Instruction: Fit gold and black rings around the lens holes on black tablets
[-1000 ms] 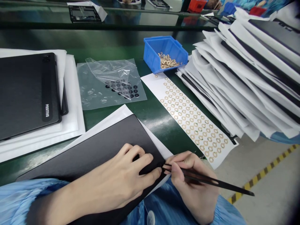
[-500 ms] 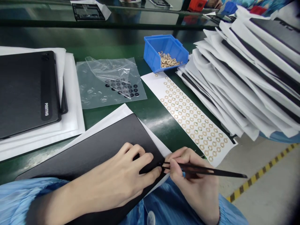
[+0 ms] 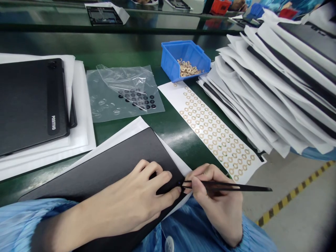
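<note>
Together, two bare hands worked at one black laptop lid [image 3: 105, 168], which lay tilted across the person's lap with its near corner against the blue smock sleeve [image 3: 31, 213] and one white sheet [image 3: 115, 140] beneath it. The left hand [image 3: 128, 197] lay palm down on the lid, its fingers curled and its thumb reaching toward the edge; its grip pressed on the lid, though whether it clasped that edge was hard to tell. The right hand [image 3: 215, 206] kept a firm, clenched grip on one pair of black tweezers [image 3: 223, 186], whose tips were at the lid's edge just beside the left thumb. A tiny dark speck might have been between the tips, but it was too small to be sure.

On the green table [image 3: 173, 140] beyond lay one more black laptop lid [image 3: 28, 105] on white sheets, and one clear plastic bag [image 3: 105, 105] holding roughly two dozen black dots [image 3: 138, 99]. One blue bin [image 3: 170, 59] held a small heap of gold rings [image 3: 187, 69], and one white strip [image 3: 212, 134] carried dozens more in rows. One large, untidy stack of paper-wrapped black lids [image 3: 275, 84] stood to the right.
</note>
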Available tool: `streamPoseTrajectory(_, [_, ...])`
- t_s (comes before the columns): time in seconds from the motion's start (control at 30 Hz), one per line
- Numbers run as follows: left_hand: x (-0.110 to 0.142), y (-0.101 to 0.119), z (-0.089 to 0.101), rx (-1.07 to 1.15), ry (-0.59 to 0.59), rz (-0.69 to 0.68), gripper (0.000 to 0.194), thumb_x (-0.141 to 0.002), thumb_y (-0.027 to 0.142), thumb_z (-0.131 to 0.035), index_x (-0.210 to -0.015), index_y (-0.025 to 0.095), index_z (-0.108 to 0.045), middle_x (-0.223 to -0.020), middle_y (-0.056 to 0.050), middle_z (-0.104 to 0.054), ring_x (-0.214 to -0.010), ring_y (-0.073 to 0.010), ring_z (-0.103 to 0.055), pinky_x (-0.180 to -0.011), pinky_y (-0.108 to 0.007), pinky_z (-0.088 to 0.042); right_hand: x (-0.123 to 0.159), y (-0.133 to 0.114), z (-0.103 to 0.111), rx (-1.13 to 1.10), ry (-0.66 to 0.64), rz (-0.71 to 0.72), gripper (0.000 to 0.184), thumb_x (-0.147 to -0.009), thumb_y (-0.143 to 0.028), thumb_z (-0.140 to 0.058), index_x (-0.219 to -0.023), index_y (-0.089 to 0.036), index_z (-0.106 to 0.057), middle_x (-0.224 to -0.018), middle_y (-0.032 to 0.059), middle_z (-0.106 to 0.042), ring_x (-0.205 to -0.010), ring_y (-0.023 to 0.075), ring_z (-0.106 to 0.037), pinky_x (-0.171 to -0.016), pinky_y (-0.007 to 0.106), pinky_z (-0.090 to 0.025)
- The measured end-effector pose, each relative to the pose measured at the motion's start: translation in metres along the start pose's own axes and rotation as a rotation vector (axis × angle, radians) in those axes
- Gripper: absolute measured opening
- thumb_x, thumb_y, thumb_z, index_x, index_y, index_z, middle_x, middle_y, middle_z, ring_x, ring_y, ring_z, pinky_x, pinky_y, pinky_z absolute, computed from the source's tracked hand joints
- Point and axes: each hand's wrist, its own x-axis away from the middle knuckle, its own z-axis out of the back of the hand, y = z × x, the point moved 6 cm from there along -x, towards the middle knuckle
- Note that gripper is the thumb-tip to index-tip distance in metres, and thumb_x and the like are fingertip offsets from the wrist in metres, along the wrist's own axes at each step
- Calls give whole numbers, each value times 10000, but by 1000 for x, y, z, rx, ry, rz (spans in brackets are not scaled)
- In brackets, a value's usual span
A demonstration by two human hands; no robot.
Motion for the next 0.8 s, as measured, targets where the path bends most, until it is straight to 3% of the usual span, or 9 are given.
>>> streamPoseTrajectory(0.4, [0,0,1,-14,38,-15,290,-912,181,-476,-1198,188,-525,-1008,-69,-532,-893,-222,-442,-721,-345,-347,-7,-6,-3,124,-189,17,192,-786,-83,-557,-650,-194,-479,-667,-15,-539,-593,114,-539,-526,231,-439])
streamPoseTrajectory(0.67, [0,1,3,-15,33,-14,293,-938,201,-441,-1224,190,-506,-1002,-62,-539,-877,-216,-446,-708,-339,-341,-3,2,-1,-96,-27,-22,159,-835,-159,-577,-687,-195,-533,-721,-13,-581,-618,90,-593,-562,185,-503])
streamPoseTrajectory(0.8, [0,0,2,0,44,-8,286,-948,226,-432,-1220,194,-514,-1006,-63,-537,-879,-217,-445,-706,-339,-338,-2,0,-1,-42,-64,21,169,-829,-127,-576,-686,-199,-521,-717,-15,-586,-629,95,-588,-549,184,-488])
